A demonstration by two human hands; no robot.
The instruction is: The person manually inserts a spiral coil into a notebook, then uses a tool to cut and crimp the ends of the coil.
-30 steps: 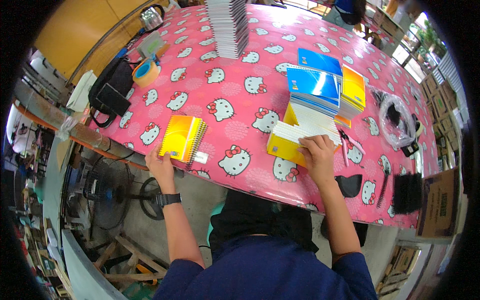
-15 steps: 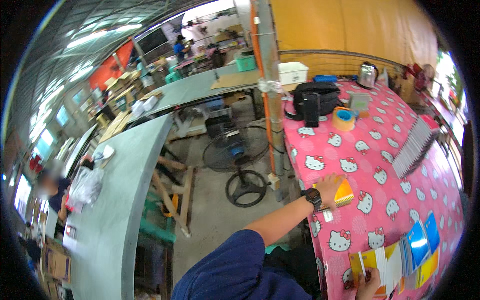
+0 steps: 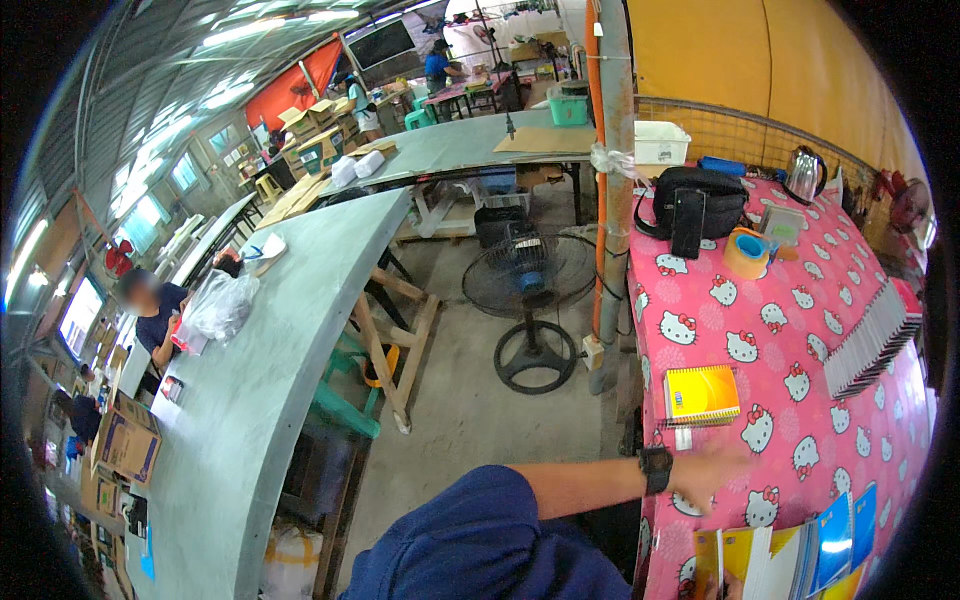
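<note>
Above the pink cartoon-print tablecloth (image 3: 740, 345), my left hand (image 3: 712, 478) is blurred by motion, its fingers stretched out and nothing seen in them. A dark watch sits on that wrist. Just beyond it lies a small stack of yellow spiral notebooks (image 3: 701, 394), apart from the hand. At the lower edge, my right hand (image 3: 735, 585) shows only in part, its fingers against a fanned row of notebooks (image 3: 762, 557) with yellow covers and white pages. Blue notebooks (image 3: 838, 530) overlap at the right of that row.
A leaning row of spiral notebooks (image 3: 872, 340) stands at the table's right. Farther back are a black bag (image 3: 700, 200), a tape roll (image 3: 746, 253) and a kettle (image 3: 804, 174). A pedestal fan (image 3: 530, 280) and a grey table (image 3: 250, 380) stand left; a person (image 3: 150, 310) is beyond.
My left hand has let go of the yellow notebook stack and come back toward the notebooks at the lower edge. The view has swung left, shifting the scene rightward.
</note>
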